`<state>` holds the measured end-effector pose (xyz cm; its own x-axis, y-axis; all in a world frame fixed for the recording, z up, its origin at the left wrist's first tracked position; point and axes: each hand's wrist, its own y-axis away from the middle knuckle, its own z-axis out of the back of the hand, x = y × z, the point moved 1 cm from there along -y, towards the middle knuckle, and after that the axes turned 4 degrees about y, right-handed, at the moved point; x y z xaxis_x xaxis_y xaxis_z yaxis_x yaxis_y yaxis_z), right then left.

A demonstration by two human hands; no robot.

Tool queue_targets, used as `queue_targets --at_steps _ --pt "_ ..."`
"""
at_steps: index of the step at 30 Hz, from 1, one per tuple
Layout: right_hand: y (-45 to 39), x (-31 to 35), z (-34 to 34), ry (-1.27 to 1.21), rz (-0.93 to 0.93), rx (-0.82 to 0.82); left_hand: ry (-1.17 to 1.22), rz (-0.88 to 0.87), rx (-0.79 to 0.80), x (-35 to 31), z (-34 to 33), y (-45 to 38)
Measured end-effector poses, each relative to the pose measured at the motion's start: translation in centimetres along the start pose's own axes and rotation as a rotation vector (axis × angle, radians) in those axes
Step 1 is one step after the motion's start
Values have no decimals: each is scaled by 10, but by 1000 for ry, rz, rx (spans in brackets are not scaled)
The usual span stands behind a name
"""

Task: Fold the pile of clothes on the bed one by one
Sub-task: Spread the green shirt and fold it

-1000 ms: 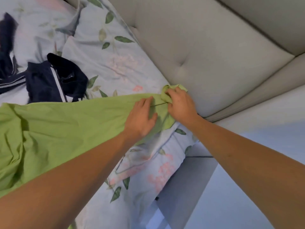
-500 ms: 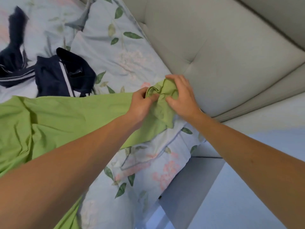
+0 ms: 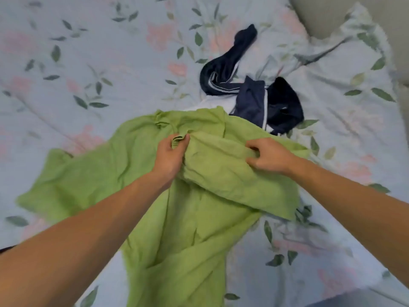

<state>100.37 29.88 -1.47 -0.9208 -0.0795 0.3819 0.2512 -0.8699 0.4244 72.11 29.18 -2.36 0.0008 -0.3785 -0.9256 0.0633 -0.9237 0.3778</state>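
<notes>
The crumpled lime-green cotton garment is lying spread across the middle of the bed with its pale blue floral sheet, one flap doubled back over the body of the cloth. The left hand is pinching a bunched edge of the green fabric between thumb and curled fingers, and the right hand is gripping the upper edge of the folded flap, its fingers tucked into the cloth.

The step in hand appears to be carrying that flap over to make the first fold. To do it well, both hands should probably be keeping the edge taut between them, laying it down square to the garment's lower hem, then smoothing the wrinkles outward before the next fold; the left side is sitting rumpled and would likely need flattening first.

Just beyond the green garment, touching its far edge, a dark navy garment with white stripes is lying in a loose heap with something white showing under it. It is crowding the far side, so the fold may be catching on it unless the green piece is drawn nearer. A padded beige headboard is standing at the top right corner.
</notes>
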Motion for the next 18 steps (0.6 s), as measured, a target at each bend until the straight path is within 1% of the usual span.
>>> queue_targets --at_steps 2,5,9,12,15,16,18 --pt "-29 36 -16 71 0 25 -19 16 -94 9 76 0" --pt "-68 111 -43 125 97 7 -40 40 -223 24 187 11" --pt "-104 215 -64 204 248 -55 -46 78 -383 40 299 33" --pt "-133 288 -74 228 336 -78 -13 106 -457 51 368 50" --pt "-160 351 -87 180 410 -85 -4 124 -518 61 420 65" --pt "-166 366 -91 157 421 -72 -1 137 -527 65 433 67" --pt "-179 383 -105 153 390 10 -14 171 -531 71 454 69"
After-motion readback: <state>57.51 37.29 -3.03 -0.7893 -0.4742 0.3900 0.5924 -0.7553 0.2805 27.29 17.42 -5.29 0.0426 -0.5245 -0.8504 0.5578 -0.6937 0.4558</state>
